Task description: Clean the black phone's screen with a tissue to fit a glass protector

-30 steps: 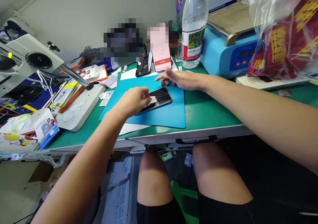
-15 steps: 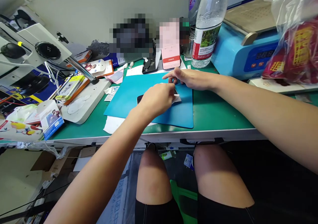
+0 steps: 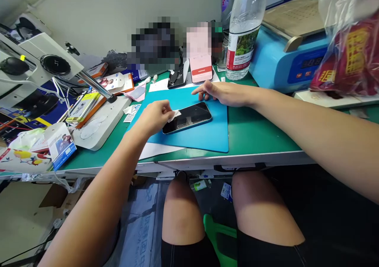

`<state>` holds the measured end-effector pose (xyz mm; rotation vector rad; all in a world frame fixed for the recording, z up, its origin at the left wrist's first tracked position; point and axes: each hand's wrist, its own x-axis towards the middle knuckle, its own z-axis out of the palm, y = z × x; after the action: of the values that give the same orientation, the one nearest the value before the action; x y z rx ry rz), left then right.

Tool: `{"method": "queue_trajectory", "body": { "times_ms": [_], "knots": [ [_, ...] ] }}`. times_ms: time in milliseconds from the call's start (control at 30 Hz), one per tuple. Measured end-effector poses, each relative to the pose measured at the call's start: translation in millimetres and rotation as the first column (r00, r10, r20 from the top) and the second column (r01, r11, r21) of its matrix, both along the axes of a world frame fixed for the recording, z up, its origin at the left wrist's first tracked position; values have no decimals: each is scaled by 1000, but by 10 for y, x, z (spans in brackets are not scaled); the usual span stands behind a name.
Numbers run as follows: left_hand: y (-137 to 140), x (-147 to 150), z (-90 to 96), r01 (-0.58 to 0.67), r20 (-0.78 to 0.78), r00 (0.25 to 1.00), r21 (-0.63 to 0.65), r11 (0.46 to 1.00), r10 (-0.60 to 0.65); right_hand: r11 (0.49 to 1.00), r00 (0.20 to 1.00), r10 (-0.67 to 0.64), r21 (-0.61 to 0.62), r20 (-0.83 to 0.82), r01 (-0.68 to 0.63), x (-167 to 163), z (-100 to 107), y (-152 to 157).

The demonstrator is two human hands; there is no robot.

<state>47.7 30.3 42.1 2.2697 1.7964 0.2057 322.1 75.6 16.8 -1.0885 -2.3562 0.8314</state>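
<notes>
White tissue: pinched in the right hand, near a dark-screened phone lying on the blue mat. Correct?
Wrong hand. The head view shows the left hand pinching the white tissue, near the dark-screened phone lying on the blue mat.

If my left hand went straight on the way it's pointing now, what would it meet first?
Probably the black-screened smartphone lying on the blue mat, just ahead of your left hand; I can't tell whether the white wipe it holds already touches the screen.
</notes>
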Motion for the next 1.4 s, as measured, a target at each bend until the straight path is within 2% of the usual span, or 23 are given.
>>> {"method": "queue_trajectory", "body": {
  "times_ms": [133, 200, 333, 467, 633, 767, 933, 1067, 1167, 1267, 1400],
  "knots": [
    [5, -231, -144, -53, 74, 996, 71, 996, 47, 999, 999, 31, 15, -10, -31, 3, 20, -6],
    [26, -304, -191, -75, 121, 991, 131, 989, 59, 994, 996, 91, 69, 0, -90, 5, 15, 7],
    [230, -338, -124, -126, 238, 969, 269, 955, 60, 966, 984, 164, 190, 66, -174, -2, -18, 14],
    [589, -192, -66, -102, 311, 950, 351, 931, -13, 957, 969, 186, 195, 164, -216, -46, -22, -50],
    [834, 19, -247, 115, 296, 931, 314, 942, -213, 960, 966, 198, 167, 166, -225, -128, -2, -142],
    [836, -72, -273, 197, 331, 893, 322, 926, -305, 964, 967, 178, 167, 184, -209, -198, 1, -185],
    [851, -216, -212, 194, 364, 887, 265, 945, -284, 967, 975, 155, 177, 162, -183, -246, -3, -192],
    [883, -259, -222, 157, 366, 903, 204, 966, -224, 950, 981, 152, 256, 119, -178, -204, 23, -162],
    [901, -292, -242, 144, 364, 910, 174, 974, -199, 951, 992, 99, 285, 81, -118, -146, 50, -133],
    [910, -318, -251, 140, 357, 913, 179, 974, -197, 965, 995, 51, 251, 83, -70, -105, 48, -108],
    [896, -320, -254, 200, 329, 911, 176, 964, -249, 984, 983, 82, 142, 163, -105, -92, -9, -81]
  ]
}}
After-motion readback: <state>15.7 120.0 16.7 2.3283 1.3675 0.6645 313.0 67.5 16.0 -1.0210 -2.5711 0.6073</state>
